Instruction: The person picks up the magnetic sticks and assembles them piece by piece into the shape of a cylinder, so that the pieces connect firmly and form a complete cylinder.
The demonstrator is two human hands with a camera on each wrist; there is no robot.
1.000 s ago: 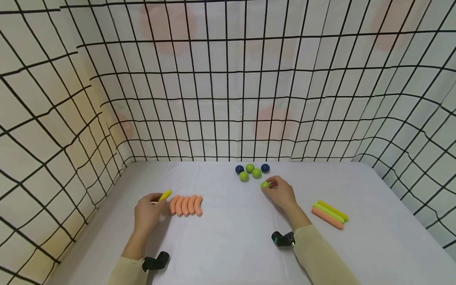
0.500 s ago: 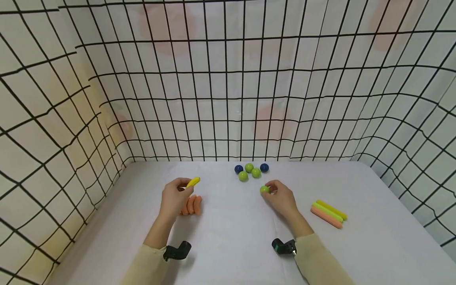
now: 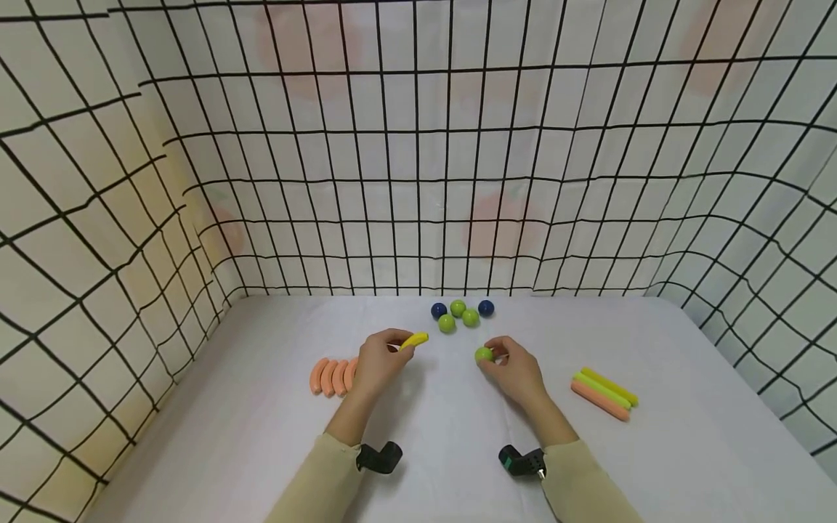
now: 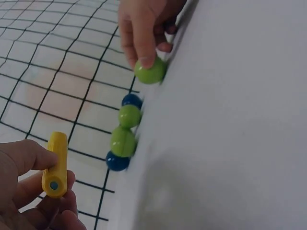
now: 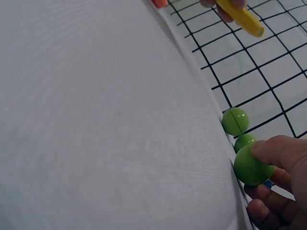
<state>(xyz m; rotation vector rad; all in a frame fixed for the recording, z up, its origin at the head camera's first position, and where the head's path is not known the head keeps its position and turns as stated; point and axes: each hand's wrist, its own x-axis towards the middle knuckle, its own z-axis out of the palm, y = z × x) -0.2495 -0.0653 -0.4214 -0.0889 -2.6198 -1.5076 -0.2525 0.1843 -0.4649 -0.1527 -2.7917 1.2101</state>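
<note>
counts on the white desk (image 3: 445, 436): green balls, 4 in all, 3 loose in a cluster (image 3: 447, 323) near the far edge and 1 held. blue balls (image 3: 439, 311), 2, one at each side of that cluster. orange curved pieces (image 3: 327, 378), at least 4 showing, side by side on the left; the left hand covers the right end of the row. straight sticks, 3, laid side by side on the right: 1 yellow stick (image 3: 610, 386), 1 lime stick (image 3: 603, 391), 1 orange stick (image 3: 599, 401). yellow curved stick (image 3: 414, 340), 1, held.

grip, left hand (image 3: 384, 359): thumb and fingers pinch the yellow curved stick, parted only by its thickness; one end juts out toward the right hand. held above the desk, shadow below.

grip, right hand (image 3: 516, 367): thumb and fingers pinch the held green ball (image 3: 484, 354), parted by its width. ball sits nearer the person than the cluster, well apart from the yellow curved stick; cannot tell whether it touches the desk.
</note>
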